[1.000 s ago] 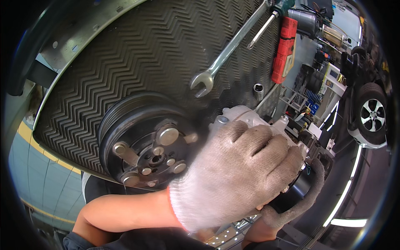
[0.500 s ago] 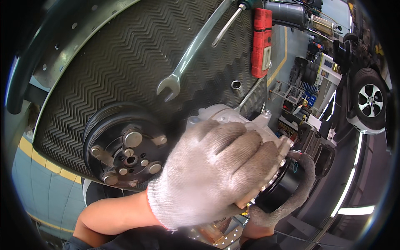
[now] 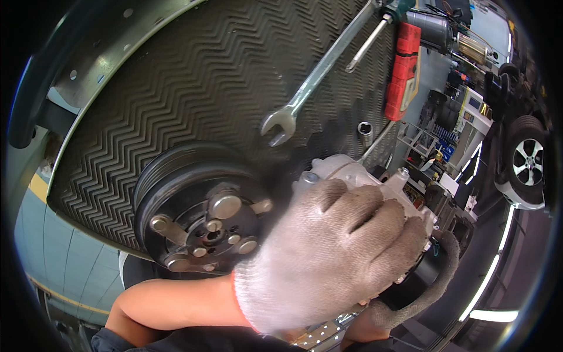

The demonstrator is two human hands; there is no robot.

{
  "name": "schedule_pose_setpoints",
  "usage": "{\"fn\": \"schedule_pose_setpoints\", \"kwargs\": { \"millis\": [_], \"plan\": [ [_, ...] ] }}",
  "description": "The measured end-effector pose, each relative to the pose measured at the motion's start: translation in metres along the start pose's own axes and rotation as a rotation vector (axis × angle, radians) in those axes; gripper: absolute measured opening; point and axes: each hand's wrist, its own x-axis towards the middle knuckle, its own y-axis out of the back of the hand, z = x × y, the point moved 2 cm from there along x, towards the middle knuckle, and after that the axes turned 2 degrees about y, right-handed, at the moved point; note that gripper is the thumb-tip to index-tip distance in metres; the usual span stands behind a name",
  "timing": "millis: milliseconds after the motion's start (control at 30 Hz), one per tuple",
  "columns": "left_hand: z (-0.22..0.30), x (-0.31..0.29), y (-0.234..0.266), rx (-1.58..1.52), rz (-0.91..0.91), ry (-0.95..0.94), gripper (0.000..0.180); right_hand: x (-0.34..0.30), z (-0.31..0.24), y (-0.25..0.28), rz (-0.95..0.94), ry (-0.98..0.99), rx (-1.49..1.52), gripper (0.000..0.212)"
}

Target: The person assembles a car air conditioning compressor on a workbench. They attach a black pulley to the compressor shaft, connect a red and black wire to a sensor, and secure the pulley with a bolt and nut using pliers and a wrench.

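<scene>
Left hand: gloved left hand [image 3: 334,252] curled over the top of the metal pump body [image 3: 375,182], fingers pressed down on it.
Right hand: right hand [image 3: 410,293] mostly hidden under the body — cannot tell its grip.
Part: near centre on the ribbed mat [image 3: 193,76], black pulley [image 3: 199,211] facing left.
Handling: likely heavy, stiff, maybe greasy — best held by the casing, not the pulley.
Far side: wrench [image 3: 311,88], red tool [image 3: 402,70].
</scene>
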Motion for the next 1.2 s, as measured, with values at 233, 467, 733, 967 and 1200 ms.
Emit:
{"fn": "schedule_pose_setpoints", "kwargs": {
  "millis": [233, 467, 733, 967, 1200],
  "plan": [
    [-0.004, -0.002, -0.006, -0.027, 0.061, -0.003, 0.037, -0.006, -0.005, 0.001, -0.132, -0.009, -0.041, 0.095],
    [-0.003, -0.006, -0.005, 0.009, 0.021, -0.021, 0.043, -0.007, 0.007, 0.012, -0.128, 0.239, -0.094, 0.112],
    [0.006, 0.004, 0.022, -0.058, -0.242, -0.013, 0.071, 0.025, 0.047, 0.020, -0.235, 0.592, 0.077, 0.144],
    [0.064, 0.041, 0.021, 0.163, -0.438, -0.112, 0.083, 0.012, 0.057, 0.023, -0.120, 0.353, 0.393, 0.083],
    [0.066, 0.050, -0.001, 0.244, -0.460, -0.379, 0.070, -0.001, 0.051, -0.022, 0.060, 0.080, 0.730, 0.057]
  ]
}}
